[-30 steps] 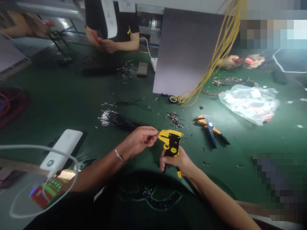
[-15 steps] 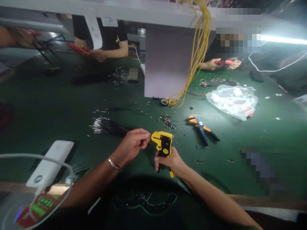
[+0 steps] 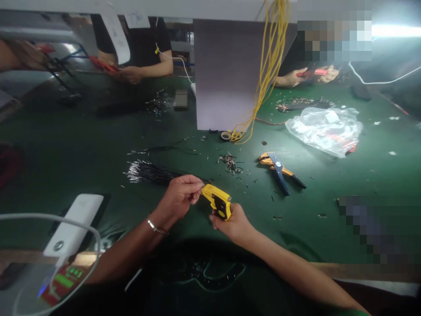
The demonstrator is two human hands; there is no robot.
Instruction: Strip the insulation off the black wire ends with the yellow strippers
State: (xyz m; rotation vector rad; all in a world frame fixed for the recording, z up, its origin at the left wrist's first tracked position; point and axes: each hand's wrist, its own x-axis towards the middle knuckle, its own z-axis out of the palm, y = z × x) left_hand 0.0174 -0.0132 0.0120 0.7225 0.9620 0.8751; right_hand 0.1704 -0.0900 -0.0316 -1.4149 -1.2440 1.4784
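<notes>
My right hand (image 3: 237, 223) is wrapped round the handles of a yellow and black wire stripper (image 3: 217, 199), whose jaw end points left. My left hand (image 3: 182, 195) is closed in a pinch right at those jaws, on a thin black wire that barely shows between the fingertips. Behind the left hand lies a bundle of black wires (image 3: 153, 172), their bare silvery ends fanned out to the left. Just beyond the stripper is a small heap of cut insulation bits (image 3: 230, 164). A second wire stripper, orange and dark blue (image 3: 279, 170), rests to the right.
Yellow wires (image 3: 271, 66) hang from the shelf, beside a grey panel (image 3: 226, 79) and a roll of tape (image 3: 226, 136). A clear plastic bag (image 3: 325, 129) lies at right. At left are a white power bank (image 3: 74, 226) and a cable. Co-workers' hands (image 3: 133, 73) hold tools across the table.
The wire stripper has tilted and dropped a little in my right hand, its jaws now closer to my left fingertips. My left hand stays almost where it was. The whole view has shifted slightly.
</notes>
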